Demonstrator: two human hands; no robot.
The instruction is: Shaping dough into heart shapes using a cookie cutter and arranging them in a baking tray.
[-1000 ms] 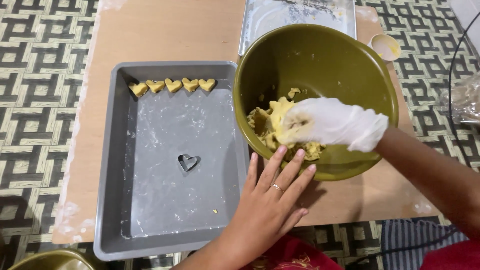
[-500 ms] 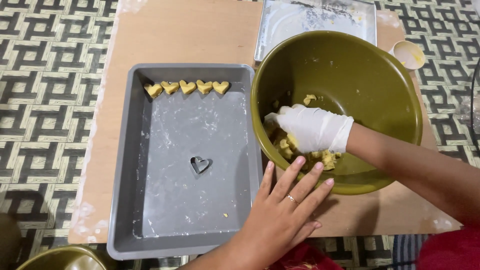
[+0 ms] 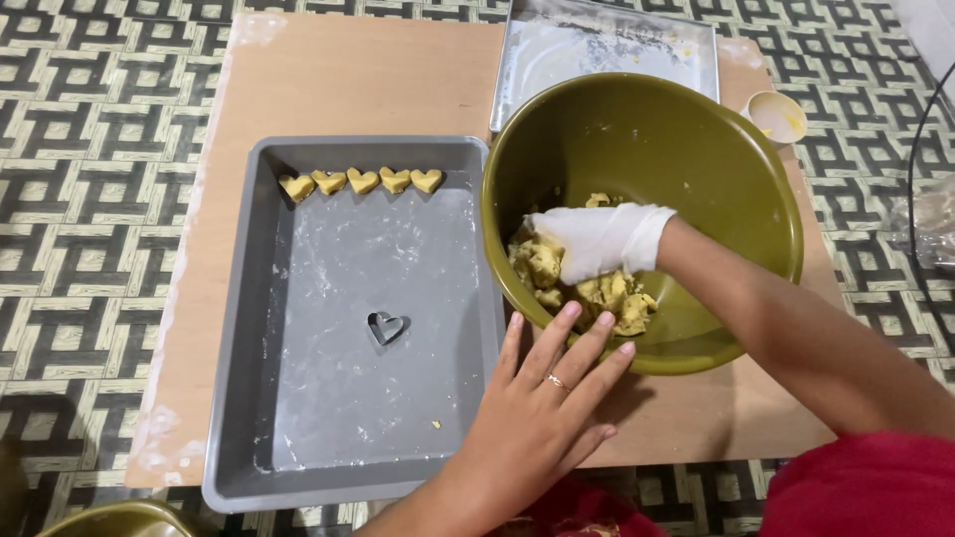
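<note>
The fingers (image 3: pixel 557 244) of the gloved right hand (image 3: pixel 597 239) curl, apparently gripping, into yellow dough (image 3: pixel 587 288) low inside the olive bowl (image 3: pixel 696 149), while the bare left hand (image 3: pixel 542 408) rests spread against its outer wall.

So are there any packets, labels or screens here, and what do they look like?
No labels, signs or screens show.
Clear plastic bag: at the right edge, on the patterned floor; crinkled and see-through, the only packet-like thing, contents too unclear to tell.
The rest is plain kitchen ware: an olive-green bowl, a grey baking tray and a small white cup, none with any marking.
</note>
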